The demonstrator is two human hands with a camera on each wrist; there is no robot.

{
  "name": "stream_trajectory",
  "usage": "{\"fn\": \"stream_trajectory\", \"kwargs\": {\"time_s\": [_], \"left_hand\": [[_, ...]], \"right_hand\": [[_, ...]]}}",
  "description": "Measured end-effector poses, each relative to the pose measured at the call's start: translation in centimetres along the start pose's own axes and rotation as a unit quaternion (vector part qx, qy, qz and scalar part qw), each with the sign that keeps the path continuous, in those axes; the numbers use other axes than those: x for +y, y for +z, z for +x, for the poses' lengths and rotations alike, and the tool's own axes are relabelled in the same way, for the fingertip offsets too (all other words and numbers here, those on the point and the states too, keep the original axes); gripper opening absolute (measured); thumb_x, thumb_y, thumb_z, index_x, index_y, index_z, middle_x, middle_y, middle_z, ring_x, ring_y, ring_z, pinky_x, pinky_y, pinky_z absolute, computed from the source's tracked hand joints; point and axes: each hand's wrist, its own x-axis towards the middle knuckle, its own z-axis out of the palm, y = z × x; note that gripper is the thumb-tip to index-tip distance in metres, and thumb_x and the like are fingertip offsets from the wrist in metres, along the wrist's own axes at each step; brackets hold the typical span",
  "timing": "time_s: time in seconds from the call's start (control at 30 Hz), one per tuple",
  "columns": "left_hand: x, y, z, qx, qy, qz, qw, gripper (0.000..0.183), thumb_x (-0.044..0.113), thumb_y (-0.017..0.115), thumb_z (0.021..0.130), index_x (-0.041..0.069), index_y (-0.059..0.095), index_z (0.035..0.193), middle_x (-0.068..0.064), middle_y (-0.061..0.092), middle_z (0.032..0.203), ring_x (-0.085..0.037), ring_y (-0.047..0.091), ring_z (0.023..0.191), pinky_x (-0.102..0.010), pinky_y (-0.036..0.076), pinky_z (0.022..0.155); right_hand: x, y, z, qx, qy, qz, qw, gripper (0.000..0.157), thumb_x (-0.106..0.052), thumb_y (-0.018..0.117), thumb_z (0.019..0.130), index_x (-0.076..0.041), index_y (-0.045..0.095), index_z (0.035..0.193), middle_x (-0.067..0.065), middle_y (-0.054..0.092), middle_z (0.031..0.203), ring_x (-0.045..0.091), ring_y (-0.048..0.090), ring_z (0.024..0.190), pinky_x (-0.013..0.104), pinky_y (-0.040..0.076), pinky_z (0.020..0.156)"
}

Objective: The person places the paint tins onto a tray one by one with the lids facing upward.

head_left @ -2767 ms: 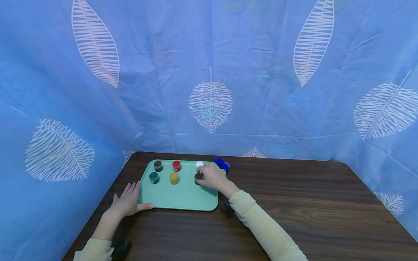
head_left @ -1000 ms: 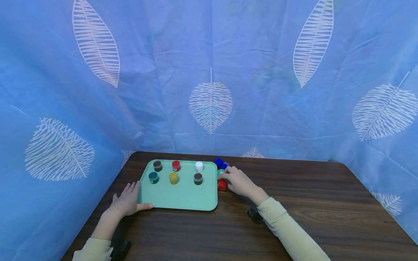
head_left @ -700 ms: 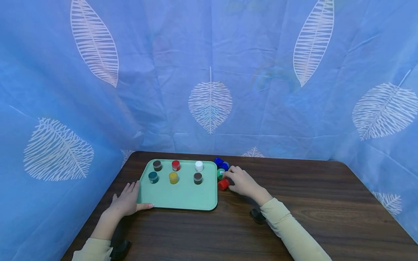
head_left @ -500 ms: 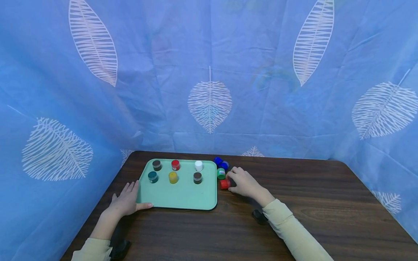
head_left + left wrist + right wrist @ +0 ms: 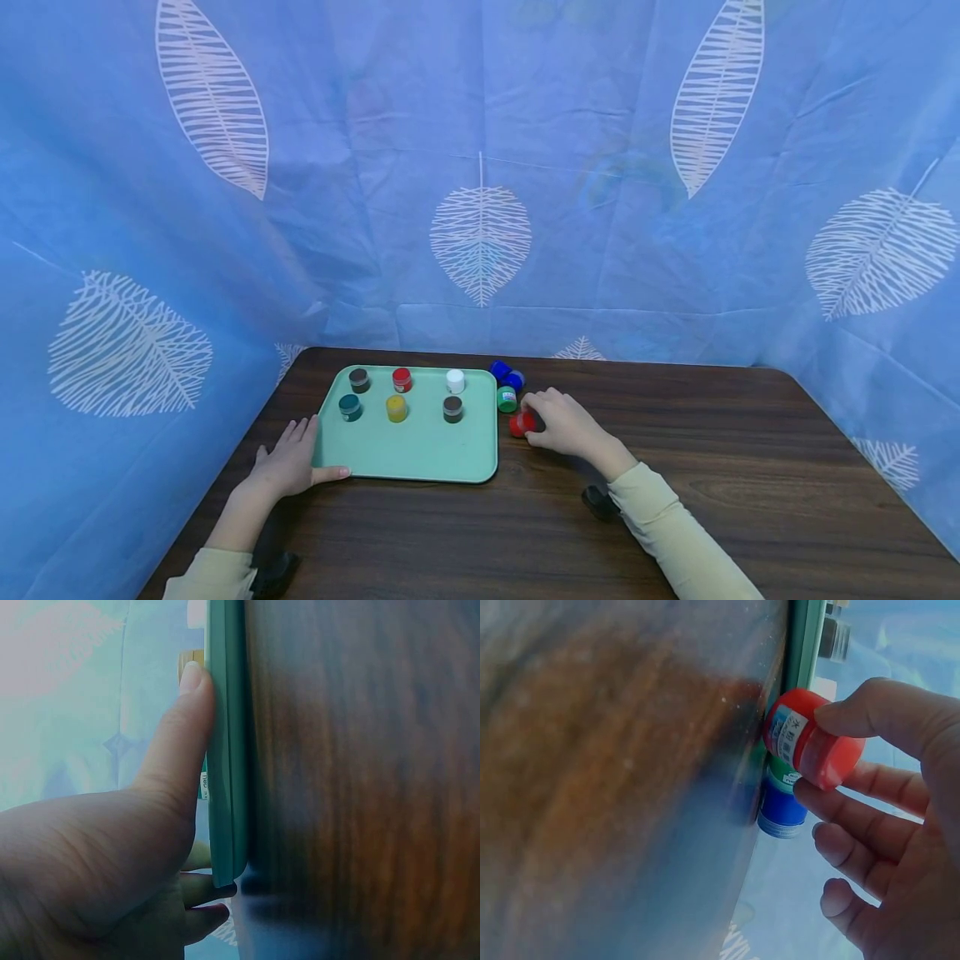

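My right hand [image 5: 566,425] pinches a small red-lidded paint jar [image 5: 787,739] between thumb and fingers, just right of the tray. The jar is tipped on its side close to the table, its label showing in the right wrist view. My left hand [image 5: 281,471] rests at the near left corner of the green tray [image 5: 412,454], thumb along the front rim and fingers spread at the left side. On the tray stand upright paint jars: a red jar [image 5: 402,379], a white jar [image 5: 455,381], a yellow jar [image 5: 397,408], a teal jar [image 5: 350,407] and dark ones.
Beyond the right hand, a green jar [image 5: 507,399] and two blue jars, one a blue jar [image 5: 500,371], lie beside the tray's right edge. The dark wooden table [image 5: 712,475] extends right. A blue leaf-patterned cloth [image 5: 600,250] hangs behind and at both sides.
The right hand has left the dark jar on the tray, moved right to the loose jars, and drawn the red jar slightly away from the tray. The left hand has stayed put.
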Motion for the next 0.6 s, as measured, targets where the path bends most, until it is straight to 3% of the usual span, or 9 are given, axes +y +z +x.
{"fn": "stream_trajectory", "kwargs": {"time_s": [0.27, 0.6], "left_hand": [[0.1, -0.1, -0.2, 0.002, 0.0, -0.003, 1.0, 0.126, 0.072, 0.067, 0.073, -0.012, 0.013, 0.151, -0.038, 0.017, 0.154, -0.053, 0.013, 0.144, -0.081, 0.015, 0.103], [0.1, 0.0, -0.1, 0.003, -0.002, -0.004, 1.0, 0.127, 0.073, 0.067, 0.073, -0.011, 0.012, 0.151, -0.037, 0.017, 0.155, -0.053, 0.013, 0.145, -0.08, 0.014, 0.103]], "right_hand": [[-0.3, 0.6, 0.0, 0.01, -0.012, 0.01, 1.0, 0.033, -0.03, 0.076, 0.081, -0.016, 0.063, 0.107, -0.001, 0.063, 0.096, 0.013, 0.05, 0.082, 0.031, 0.045, 0.07], [-1.9, 0.7, 0.1, 0.086, -0.089, -0.028, 0.992, 0.029, -0.03, 0.073, 0.079, -0.016, 0.064, 0.104, -0.003, 0.062, 0.092, 0.011, 0.046, 0.077, 0.025, 0.038, 0.064]]}}
